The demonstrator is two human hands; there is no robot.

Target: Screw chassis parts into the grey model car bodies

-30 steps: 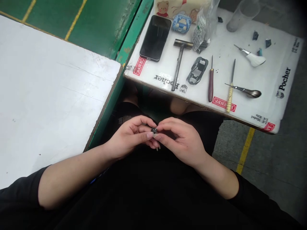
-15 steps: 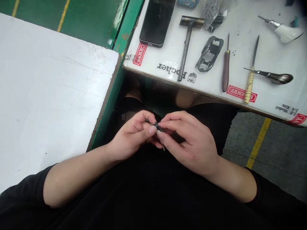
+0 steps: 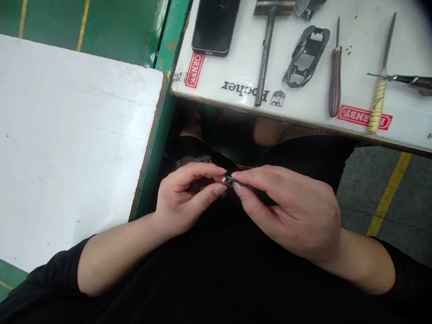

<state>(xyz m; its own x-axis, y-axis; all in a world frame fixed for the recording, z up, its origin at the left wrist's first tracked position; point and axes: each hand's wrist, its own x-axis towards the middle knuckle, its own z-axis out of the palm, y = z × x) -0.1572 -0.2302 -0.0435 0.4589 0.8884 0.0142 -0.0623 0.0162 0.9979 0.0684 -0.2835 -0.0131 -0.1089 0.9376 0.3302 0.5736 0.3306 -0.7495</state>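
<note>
A small, dark, glossy part with a pale, shiny end [image 3: 228, 181] is in the grip, low over the person's black clothing [image 3: 216, 261]. The right hand [image 3: 297, 211] is clamped on it, thumb and forefinger pinching its right end from either side. The left hand [image 3: 180, 198] faces it closely: its thumb tip and forefinger tip stand apart, with the pale end in the gap between them — whether any finger of this hand touches the part I cannot tell. The part's exact shape is too small to make out.

Beyond the grip lies a white, glossy tabletop printed with black lettering and red labels [image 3: 229, 74]. On it, beyond the grip and slightly to its left, is a black, rectangular phone [image 3: 216, 27], cut off by the picture's upper edge. Beyond and right of the grip rests a dark metal T-shaped hammer [image 3: 265, 58], its shaft pointing back toward the hands. Farther right come a dark grey, oblong frame with openings [image 3: 299, 41], a thin-bladed tool with a dark brown handle [image 3: 335, 83], and a slim blade with a dark-wound yellow handle [image 3: 377, 103] — a dark metal tool with a thin tip [image 3: 413, 82] crosses this last one. Left of the grip spreads a white board with a chipped edge [image 3: 74, 135].
</note>
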